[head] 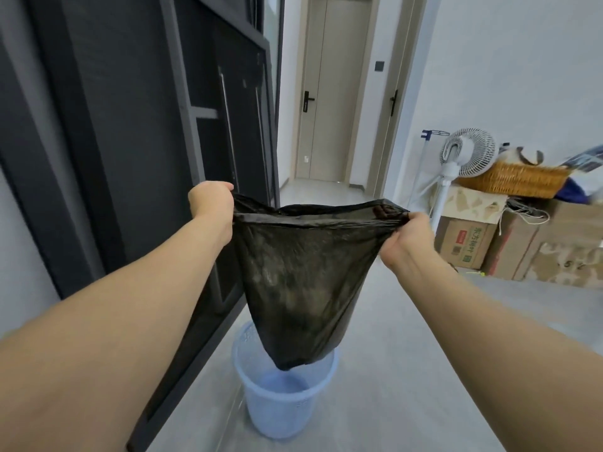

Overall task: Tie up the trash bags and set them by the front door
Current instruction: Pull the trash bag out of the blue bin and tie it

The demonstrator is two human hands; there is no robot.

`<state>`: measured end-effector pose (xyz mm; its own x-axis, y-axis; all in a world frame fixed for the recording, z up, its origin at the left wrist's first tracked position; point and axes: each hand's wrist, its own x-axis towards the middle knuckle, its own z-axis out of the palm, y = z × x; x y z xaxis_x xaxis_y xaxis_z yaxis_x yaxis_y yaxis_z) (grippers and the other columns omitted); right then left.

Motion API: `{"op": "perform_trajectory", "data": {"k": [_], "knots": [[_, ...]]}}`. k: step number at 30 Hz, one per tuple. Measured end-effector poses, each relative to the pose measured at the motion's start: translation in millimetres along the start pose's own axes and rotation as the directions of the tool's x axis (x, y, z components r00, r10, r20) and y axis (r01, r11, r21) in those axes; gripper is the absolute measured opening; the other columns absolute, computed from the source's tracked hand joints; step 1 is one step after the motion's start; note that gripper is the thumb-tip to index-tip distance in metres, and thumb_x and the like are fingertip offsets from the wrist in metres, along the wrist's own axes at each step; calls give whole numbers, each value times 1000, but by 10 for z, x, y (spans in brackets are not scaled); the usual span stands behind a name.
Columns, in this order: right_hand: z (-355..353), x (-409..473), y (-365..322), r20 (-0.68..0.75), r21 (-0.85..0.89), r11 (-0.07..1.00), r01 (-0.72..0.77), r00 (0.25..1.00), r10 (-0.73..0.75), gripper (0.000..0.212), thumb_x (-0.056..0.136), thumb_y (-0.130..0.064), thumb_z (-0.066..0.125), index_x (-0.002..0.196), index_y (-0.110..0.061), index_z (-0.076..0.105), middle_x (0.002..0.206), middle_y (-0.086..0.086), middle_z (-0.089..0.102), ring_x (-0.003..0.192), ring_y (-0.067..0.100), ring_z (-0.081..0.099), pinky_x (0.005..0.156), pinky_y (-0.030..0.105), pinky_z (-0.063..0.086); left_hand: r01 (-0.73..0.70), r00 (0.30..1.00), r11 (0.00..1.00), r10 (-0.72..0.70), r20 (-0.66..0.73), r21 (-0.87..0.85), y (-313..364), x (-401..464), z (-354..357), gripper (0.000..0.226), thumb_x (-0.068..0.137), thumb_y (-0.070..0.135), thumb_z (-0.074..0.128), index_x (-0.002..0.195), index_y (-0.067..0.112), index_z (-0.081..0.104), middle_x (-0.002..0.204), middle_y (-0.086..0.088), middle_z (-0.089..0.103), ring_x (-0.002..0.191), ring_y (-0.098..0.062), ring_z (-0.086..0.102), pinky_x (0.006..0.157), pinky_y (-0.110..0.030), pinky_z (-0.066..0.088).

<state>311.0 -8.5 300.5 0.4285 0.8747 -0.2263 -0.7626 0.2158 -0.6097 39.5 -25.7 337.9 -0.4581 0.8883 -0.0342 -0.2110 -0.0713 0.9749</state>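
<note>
Bin under bag

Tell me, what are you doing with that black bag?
A person is holding a black trash bag up by its rim, left hand gripping one side and right hand the other. Its bottom hangs just above the blue wastebasket on the floor. The bag's mouth is open, not tied yet.
</note>
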Motion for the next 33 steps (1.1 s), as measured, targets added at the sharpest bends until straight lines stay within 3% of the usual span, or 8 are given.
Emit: {"op": "perform_trajectory", "data": {"k": [3, 7, 9, 12, 19, 23, 28, 33], "knots": [[205, -393, -388, 18, -148, 987, 57, 998, -55, 24, 74, -28, 39, 88, -23, 58, 101, 1, 68, 91, 25, 62, 95, 46, 45, -47, 997, 994, 53, 62, -96, 412, -290, 175, 35, 95, 8, 43, 126, 5, 60, 105, -9, 59, 65, -10, 48, 88, -34, 47], [327, -756, -952, -19, -191, 969, 156, 986, -163, 19, 84, -31, 39, 78, -21, 54, 90, 1, 65, 81, 21, 59, 83, 38, 50, 15, 988, 991, 7, 156, -136, 868, -747, 455, 43, 95, 5, 30, 111, 15, 69, 95, -6, 58, 98, -23, 58, 96, -36, 50], [304, -937, -1157, -52, -245, 948, 202, 974, -221, 20, 88, -32, 40, 87, -19, 55, 97, 2, 67, 84, 22, 63, 80, 38, 54, 9, 986, 993, 10, 166, -117, 951, -993, 536, 39, 92, 5, 36, 99, 15, 73, 101, -9, 61, 99, -26, 60, 90, -38, 53], [103, -1180, -1355, -39, -265, 938, 222, 970, -241, 22, 89, -35, 44, 77, -18, 51, 79, 2, 64, 71, 23, 62, 69, 33, 53, 35, 968, 997, -16, 250, -70, 859, -1302, 610, 36, 90, 6, 37, 90, 13, 73, 105, -13, 63, 92, -28, 61, 89, -39, 54], [-1146, -1582, -1192, -108, -341, 918, 203, 961, -253, 26, 92, -18, 38, 65, -17, 37, 54, -3, 37, 43, 11, 32, 43, 21, 26, 133, 917, 987, -155, 368, 86, -172, -1888, 464, 33, 94, 7, 38, 84, 14, 68, 92, -12, 62, 80, -26, 59, 78, -37, 54], [-2009, -1396, -932, -318, -398, 909, 122, 912, -261, 21, 82, -14, 36, 63, -20, 30, 55, -2, 26, 46, 15, 18, 43, 28, 15, 147, 893, 964, -225, 389, 221, -981, -2094, 289, 29, 95, 7, 41, 90, 17, 68, 89, -6, 63, 70, -16, 56, 57, -27, 46], [-2590, -1338, -577, -392, -455, 884, 104, 868, -304, 14, 73, -13, 37, 64, -20, 29, 59, 1, 32, 53, 18, 21, 51, 30, 16, 126, 876, 950, -242, 418, 286, -1740, -2225, -23, 18, 91, 9, 55, 100, 15, 69, 81, -4, 66, 69, -18, 59, 57, -25, 43], [-2911, -1247, -314, -343, -622, 781, 53, 878, -333, 22, 79, -11, 39, 64, -20, 25, 63, -1, 22, 56, 18, 19, 52, 31, 15, -6, 752, 684, -478, 454, 730, -2106, -2064, -390, 25, 86, 8, 62, 109, 17, 61, 78, -11, 57, 54, -20, 46, 40, -21, 36]]}}
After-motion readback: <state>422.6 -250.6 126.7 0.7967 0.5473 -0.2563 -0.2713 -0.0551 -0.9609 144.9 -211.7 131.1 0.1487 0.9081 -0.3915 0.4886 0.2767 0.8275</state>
